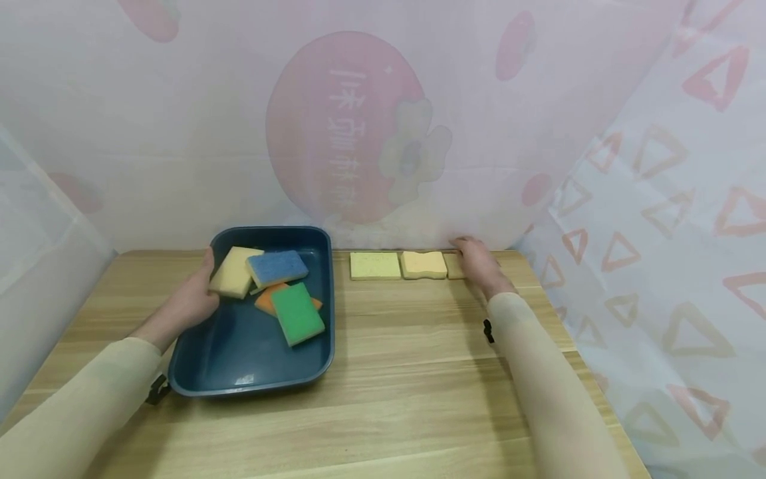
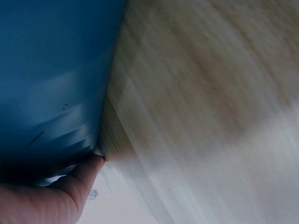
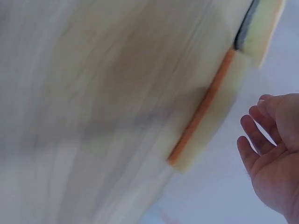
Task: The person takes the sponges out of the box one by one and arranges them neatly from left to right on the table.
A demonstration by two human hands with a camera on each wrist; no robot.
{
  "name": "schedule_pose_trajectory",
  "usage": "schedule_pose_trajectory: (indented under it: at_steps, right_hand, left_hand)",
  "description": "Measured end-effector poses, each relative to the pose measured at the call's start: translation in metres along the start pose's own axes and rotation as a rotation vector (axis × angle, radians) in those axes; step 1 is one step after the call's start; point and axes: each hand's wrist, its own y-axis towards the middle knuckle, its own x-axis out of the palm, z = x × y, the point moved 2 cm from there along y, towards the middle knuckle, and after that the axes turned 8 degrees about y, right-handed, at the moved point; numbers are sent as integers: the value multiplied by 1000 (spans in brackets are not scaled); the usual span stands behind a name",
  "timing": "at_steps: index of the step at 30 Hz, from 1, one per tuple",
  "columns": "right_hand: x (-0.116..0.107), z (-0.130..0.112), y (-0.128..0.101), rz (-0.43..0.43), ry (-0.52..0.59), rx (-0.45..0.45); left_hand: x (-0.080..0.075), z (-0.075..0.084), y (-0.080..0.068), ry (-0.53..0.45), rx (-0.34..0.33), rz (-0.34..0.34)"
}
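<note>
My left hand (image 1: 193,294) holds the side of a dark blue rectangular tray (image 1: 251,372) at its rim, thumb uppermost. In the left wrist view, the thumb (image 2: 74,191) lies along the tray's outer wall (image 2: 51,84). Inside the tray sit a pale yellow sponge (image 1: 235,274), a blue-topped sponge (image 1: 278,267) and a green-topped sponge (image 1: 298,318) over an orange one (image 1: 266,301). My right hand (image 1: 479,263) hovers at the right end of a sponge row, partly hiding a tan sponge (image 1: 453,266). Its fingers are loosely bent, holding nothing, beside an orange-layered sponge (image 3: 203,112) in the right wrist view.
Along the table's back edge, a yellow-green sponge (image 1: 374,266) and a wavy-edged pale yellow sponge (image 1: 423,265) complete the row. Behind them hangs a printed white cloth (image 1: 227,133), with another patterned sheet (image 1: 658,253) at the right. The wooden table (image 1: 407,386) stretches in front.
</note>
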Motion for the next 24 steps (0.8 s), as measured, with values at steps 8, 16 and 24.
schedule_pose_trajectory:
  at_steps: [8,16,24]
  right_hand:
    - [2,-44,-2,48,-25,-115]
    - [13,-86,-7,33,-32,-185]
    - [26,-127,-14,3,-74,-245]
  left_hand:
    - [1,-2,1,-3,8,-1]
    - [3,-4,4,-2,19,18]
    - [2,-2,3,4,23,19]
